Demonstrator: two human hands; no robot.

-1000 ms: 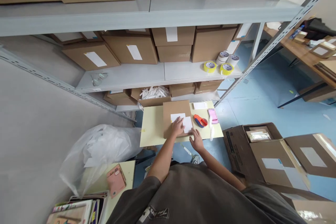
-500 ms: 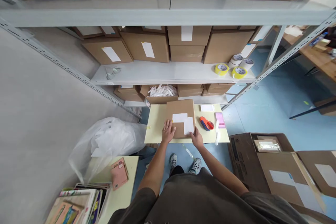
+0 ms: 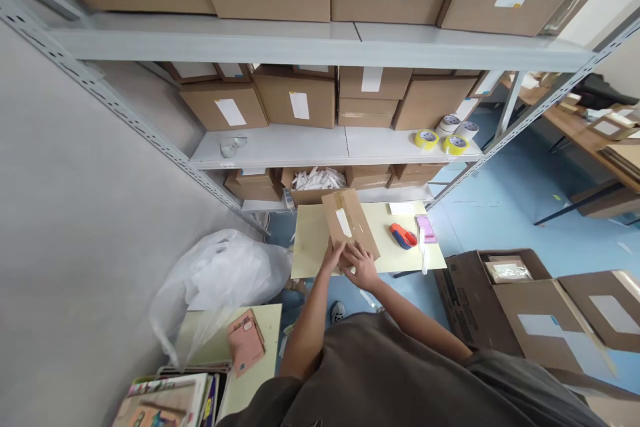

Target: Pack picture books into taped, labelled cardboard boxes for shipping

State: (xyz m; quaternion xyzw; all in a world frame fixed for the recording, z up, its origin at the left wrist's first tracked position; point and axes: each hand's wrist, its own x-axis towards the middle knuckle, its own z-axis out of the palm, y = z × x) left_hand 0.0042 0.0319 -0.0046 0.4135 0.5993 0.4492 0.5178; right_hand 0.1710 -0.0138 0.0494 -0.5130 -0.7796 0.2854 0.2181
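Note:
A brown cardboard box [image 3: 361, 219] lies at a slant on the pale yellow table [image 3: 309, 240], with a strip of tape and a small white label on its upper face. At its near left corner my left hand [image 3: 334, 257] grips the edge. My right hand [image 3: 362, 268] is close beside it on the near end, its fingers over the upper face and its thumb lower at the edge. To the right on the table lie a red and blue tape dispenser [image 3: 403, 236], a white slip [image 3: 401, 208] and a pink item [image 3: 427, 228].
A metal shelf [image 3: 320, 47] full of cartons rises behind the table, with tape rolls [image 3: 427, 139] on its middle level. White plastic bags [image 3: 225, 273] bulge at the left. A side table [image 3: 260, 327] holds a pink phone-like item [image 3: 246, 343]. Large cartons [image 3: 475, 293] stand at the right.
The box has been turned, and a taped face with a small label replaces the face with two white papers. Both hands have come together at its near end. The view has shifted slightly.

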